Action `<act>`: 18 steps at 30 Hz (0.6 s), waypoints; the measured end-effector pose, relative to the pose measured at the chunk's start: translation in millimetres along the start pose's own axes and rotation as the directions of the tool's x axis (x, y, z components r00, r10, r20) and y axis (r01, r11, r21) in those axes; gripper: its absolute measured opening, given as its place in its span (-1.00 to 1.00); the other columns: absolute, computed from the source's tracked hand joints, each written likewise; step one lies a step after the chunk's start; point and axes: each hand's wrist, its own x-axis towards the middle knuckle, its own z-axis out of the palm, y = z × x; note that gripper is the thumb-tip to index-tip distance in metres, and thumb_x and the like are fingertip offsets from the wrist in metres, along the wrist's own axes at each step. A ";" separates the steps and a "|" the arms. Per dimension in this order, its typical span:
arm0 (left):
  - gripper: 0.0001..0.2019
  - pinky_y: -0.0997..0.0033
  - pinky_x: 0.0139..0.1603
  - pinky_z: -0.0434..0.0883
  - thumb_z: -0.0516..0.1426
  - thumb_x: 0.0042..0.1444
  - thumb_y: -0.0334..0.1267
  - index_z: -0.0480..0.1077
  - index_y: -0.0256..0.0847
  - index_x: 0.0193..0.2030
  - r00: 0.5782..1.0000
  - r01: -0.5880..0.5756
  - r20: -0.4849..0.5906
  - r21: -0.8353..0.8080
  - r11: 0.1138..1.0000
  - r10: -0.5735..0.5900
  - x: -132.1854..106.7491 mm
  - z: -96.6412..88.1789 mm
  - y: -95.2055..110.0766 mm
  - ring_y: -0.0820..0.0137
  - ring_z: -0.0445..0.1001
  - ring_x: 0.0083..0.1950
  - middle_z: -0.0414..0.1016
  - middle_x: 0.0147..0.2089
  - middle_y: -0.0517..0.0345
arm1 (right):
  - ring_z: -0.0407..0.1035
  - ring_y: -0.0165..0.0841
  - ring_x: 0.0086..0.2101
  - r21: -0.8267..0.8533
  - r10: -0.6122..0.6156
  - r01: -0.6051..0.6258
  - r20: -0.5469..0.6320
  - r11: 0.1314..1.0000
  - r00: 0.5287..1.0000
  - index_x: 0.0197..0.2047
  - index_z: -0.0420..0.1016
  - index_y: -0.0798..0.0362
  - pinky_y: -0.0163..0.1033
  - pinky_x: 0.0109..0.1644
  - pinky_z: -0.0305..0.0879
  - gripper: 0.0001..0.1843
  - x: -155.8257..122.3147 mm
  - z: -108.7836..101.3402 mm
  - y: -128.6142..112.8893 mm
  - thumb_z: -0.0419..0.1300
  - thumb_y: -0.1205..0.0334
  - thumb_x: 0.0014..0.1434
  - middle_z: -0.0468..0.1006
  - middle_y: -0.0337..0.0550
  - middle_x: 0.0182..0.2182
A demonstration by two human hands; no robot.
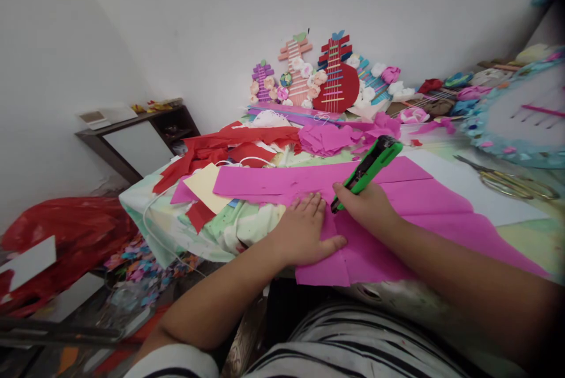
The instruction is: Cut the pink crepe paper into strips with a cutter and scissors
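My right hand (368,207) is closed round a green and black utility knife (368,169), held tilted with its lower end at the magenta paper (424,195). My left hand (306,231) lies flat on this paper, fingers stretched out and thumb spread, just left of the knife's lower end. The paper covers the near part of the table in wide folded or overlapping sheets. Whether the blade is out, I cannot see. A long magenta strip (256,181) reaches left beyond my left hand.
Gold-handled scissors (507,181) lie at the right beside a decorated blue-edged piece (521,113). Red paper (229,145) and crumpled magenta paper (329,139) lie further back. Lute-shaped crafts (338,86) lean against the wall. A low cabinet (139,142) stands left; paper scraps (145,266) litter the floor.
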 end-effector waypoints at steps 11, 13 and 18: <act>-0.25 0.09 0.20 -0.13 -0.23 0.04 0.21 -0.10 -0.32 0.23 1.000 -0.007 -0.024 0.006 1.000 0.007 -1.1 0.3 -0.9 0.09 -0.20 0.27 -0.20 0.28 -0.15 | 0.29 -0.39 -0.56 -0.016 0.015 -0.015 0.000 1.000 1.000 -0.66 0.24 0.09 -0.36 -0.54 0.07 -0.70 0.4 1.0 -1.5 0.00 0.07 -0.06 0.37 -0.21 -0.67; -0.24 0.08 0.20 -0.12 -0.23 0.03 0.22 -0.10 -0.33 0.23 1.000 -0.005 -0.025 0.003 1.000 0.005 -1.2 0.8 -0.7 0.09 -0.20 0.27 -0.20 0.27 -0.17 | 0.29 -0.39 -0.56 0.005 0.036 -0.036 -0.018 0.999 0.999 -0.66 0.24 0.10 -0.37 -0.54 0.08 -0.70 1.3 0.6 -2.0 0.00 0.07 -0.06 0.36 -0.20 -0.67; -0.23 0.08 0.20 -0.13 -0.22 0.03 0.22 -0.11 -0.36 0.23 1.000 -0.007 -0.025 -0.003 1.000 0.007 -0.4 1.8 -1.4 0.10 -0.20 0.27 -0.21 0.27 -0.19 | 0.26 -0.41 -0.58 -0.014 0.016 -0.016 -0.036 1.000 0.999 -0.68 0.21 0.10 -0.37 -0.56 0.05 -0.68 0.8 1.6 -2.7 -0.01 0.07 -0.06 0.34 -0.22 -0.70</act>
